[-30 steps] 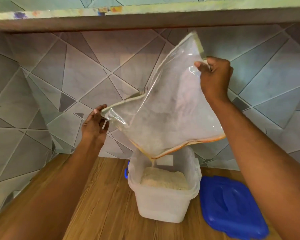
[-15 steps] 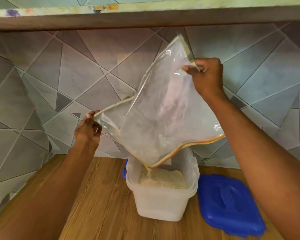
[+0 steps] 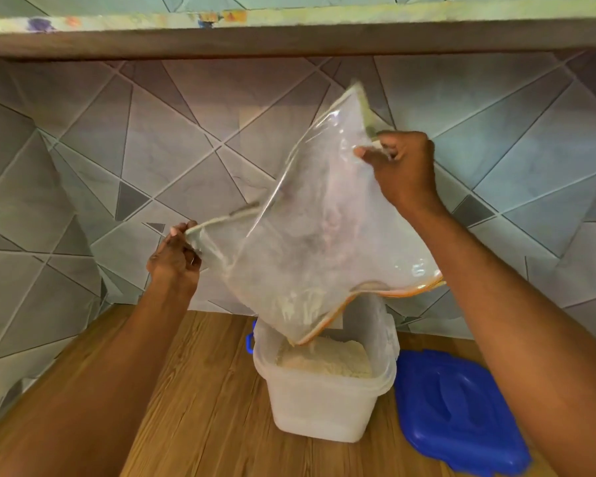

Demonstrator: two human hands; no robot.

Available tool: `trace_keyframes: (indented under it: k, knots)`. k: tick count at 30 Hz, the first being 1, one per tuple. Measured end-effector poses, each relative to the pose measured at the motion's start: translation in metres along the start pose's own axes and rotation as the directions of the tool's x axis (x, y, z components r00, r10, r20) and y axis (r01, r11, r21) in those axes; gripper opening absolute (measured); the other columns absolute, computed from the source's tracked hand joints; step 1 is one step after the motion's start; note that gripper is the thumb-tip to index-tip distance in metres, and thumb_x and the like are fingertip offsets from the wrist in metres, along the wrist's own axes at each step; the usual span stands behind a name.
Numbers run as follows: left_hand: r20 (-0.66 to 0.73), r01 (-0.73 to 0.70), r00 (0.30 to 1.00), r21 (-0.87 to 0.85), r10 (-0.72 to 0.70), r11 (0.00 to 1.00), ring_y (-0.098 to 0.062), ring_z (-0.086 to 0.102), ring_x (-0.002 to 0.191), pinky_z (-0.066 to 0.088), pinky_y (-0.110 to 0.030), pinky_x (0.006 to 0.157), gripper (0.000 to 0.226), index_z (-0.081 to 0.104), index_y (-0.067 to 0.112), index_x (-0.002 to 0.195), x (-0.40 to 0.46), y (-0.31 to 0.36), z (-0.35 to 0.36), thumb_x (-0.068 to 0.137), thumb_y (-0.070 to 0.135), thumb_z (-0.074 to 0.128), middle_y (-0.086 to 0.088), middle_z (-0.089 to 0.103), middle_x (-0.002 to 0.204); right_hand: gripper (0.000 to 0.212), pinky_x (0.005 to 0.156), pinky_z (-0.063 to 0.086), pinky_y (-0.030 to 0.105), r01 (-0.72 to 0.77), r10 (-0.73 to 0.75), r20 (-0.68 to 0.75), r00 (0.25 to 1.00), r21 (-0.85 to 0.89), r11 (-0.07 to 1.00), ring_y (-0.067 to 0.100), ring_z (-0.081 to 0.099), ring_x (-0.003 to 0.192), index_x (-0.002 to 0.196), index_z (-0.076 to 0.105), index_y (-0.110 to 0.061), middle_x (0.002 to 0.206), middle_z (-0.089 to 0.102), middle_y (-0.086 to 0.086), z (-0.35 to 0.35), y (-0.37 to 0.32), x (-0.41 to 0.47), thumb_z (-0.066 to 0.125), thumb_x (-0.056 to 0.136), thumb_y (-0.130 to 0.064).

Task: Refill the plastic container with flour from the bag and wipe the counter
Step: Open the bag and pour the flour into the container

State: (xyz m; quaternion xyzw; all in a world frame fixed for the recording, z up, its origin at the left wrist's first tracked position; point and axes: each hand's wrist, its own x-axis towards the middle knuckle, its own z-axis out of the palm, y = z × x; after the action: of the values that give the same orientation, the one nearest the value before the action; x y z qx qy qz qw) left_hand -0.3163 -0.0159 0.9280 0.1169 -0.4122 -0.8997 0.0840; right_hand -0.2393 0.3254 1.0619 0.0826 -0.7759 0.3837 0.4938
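Left hand (image 3: 174,259) pinching the lower left corner of the clear bag (image 3: 320,242); right hand (image 3: 405,168) gripping the upper right corner, fingers curled round the plastic; bag held tilted over the open plastic container (image 3: 319,404), orange-edged mouth down at the flour (image 3: 324,359) heaped inside; container standing on the wooden counter (image 3: 200,407); blue lid (image 3: 456,411) lying just beside it, to the right.

- Warm, fairly dim indoor light falls over the wooden counter (image 3: 200,401)
- Cooler teal cast on the tiled wall (image 3: 83,187) at upper right
- Small glare spots on the plastic bag (image 3: 324,235), its edges motion-blurred
- Wide-angle distortion bows the overhead shelf (image 3: 289,43); corners look soft
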Motion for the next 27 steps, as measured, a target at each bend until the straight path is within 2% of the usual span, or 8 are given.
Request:
trace_keyframes:
  k: [3,9,14,16,19,21,24,27]
  knots:
    - [0.003,0.017,1.0,0.007,-0.017,1.0,-0.016,0.07,0.085,0.06,-0.031,0.071,0.019,0.074,0.022,0.08,0.006,0.001,-0.005,0.096,0.026,0.065,0.001,0.076,0.101,0.055,0.054,0.042,0.039,0.0,-0.001,-0.034,0.999,-0.015,1.0,0.013,0.031,0.065,0.065,0.052,0.005,0.059,0.04,0.004,0.004,-0.003,0.004,0.076,0.082,-0.042]
    - [-0.008,0.024,1.0,-0.003,-0.024,1.0,-0.016,0.069,0.081,0.06,-0.032,0.071,0.027,0.074,0.022,0.072,0.007,0.0,-0.007,0.097,0.026,0.063,0.0,0.075,0.092,0.055,0.056,0.028,0.029,0.004,-0.004,-0.037,0.999,0.012,1.0,0.011,0.027,0.064,0.061,0.046,0.003,0.066,0.029,-0.002,0.004,-0.006,0.008,0.078,0.083,-0.036]
    - [-0.019,0.014,1.0,-0.004,-0.014,1.0,-0.017,0.071,0.086,0.062,-0.036,0.078,0.019,0.074,0.019,0.081,0.008,0.0,-0.01,0.096,0.028,0.064,-0.002,0.076,0.1,0.053,0.052,0.033,0.032,-0.024,0.024,0.0,1.0,-0.024,0.999,0.011,0.03,0.062,0.062,0.048,0.003,0.065,0.032,-0.001,0.008,-0.006,0.005,0.079,0.081,-0.035]
    - [-0.029,0.015,0.999,-0.003,-0.015,1.0,-0.017,0.071,0.083,0.062,-0.036,0.075,0.02,0.074,0.019,0.082,0.007,-0.003,-0.009,0.096,0.029,0.064,-0.001,0.076,0.099,0.053,0.054,0.03,0.031,-0.008,0.01,0.053,0.999,-0.052,0.999,0.012,0.028,0.063,0.062,0.047,0.004,0.066,0.03,0.0,0.012,-0.011,0.005,0.08,0.081,-0.032]
    - [-0.031,0.025,0.999,-0.02,-0.026,0.999,-0.017,0.07,0.082,0.061,-0.031,0.068,0.018,0.073,0.019,0.083,0.008,-0.005,-0.009,0.096,0.027,0.065,-0.002,0.076,0.099,0.047,0.056,0.041,0.034,-0.069,0.068,-0.02,0.997,-0.027,0.997,0.012,0.035,0.066,0.065,0.054,0.005,0.067,0.036,-0.001,0.016,-0.017,0.013,0.08,0.08,-0.032]
    - [-0.026,0.034,0.999,-0.016,-0.034,0.999,-0.016,0.07,0.082,0.06,-0.028,0.062,0.016,0.072,0.019,0.085,0.009,-0.008,-0.009,0.096,0.028,0.064,-0.002,0.076,0.097,0.048,0.056,0.029,0.03,-0.026,0.028,0.035,0.999,-0.042,0.999,0.013,0.029,0.064,0.058,0.047,-0.001,0.066,0.03,-0.001,0.019,-0.028,0.012,0.08,0.081,-0.027]
    - [-0.038,0.038,0.999,-0.01,-0.039,0.999,-0.017,0.07,0.084,0.061,-0.032,0.071,0.017,0.073,0.018,0.086,0.007,-0.011,-0.009,0.095,0.03,0.064,-0.001,0.075,0.096,0.049,0.056,0.025,0.031,-0.043,0.041,-0.056,0.998,-0.045,0.998,0.015,0.027,0.066,0.057,0.039,-0.009,0.058,0.026,-0.004,0.02,-0.032,0.012,0.076,0.085,-0.024]
    - [-0.06,0.037,0.998,0.001,-0.037,0.999,-0.017,0.07,0.086,0.061,-0.035,0.08,0.018,0.073,0.017,0.096,0.006,-0.013,-0.009,0.097,0.031,0.061,-0.001,0.074,0.099,0.043,0.059,0.03,0.027,-0.016,0.018,0.034,0.999,-0.081,0.997,0.014,0.034,0.066,0.059,0.046,-0.008,0.059,0.034,-0.002,0.024,-0.039,0.009,0.072,0.09,-0.024]
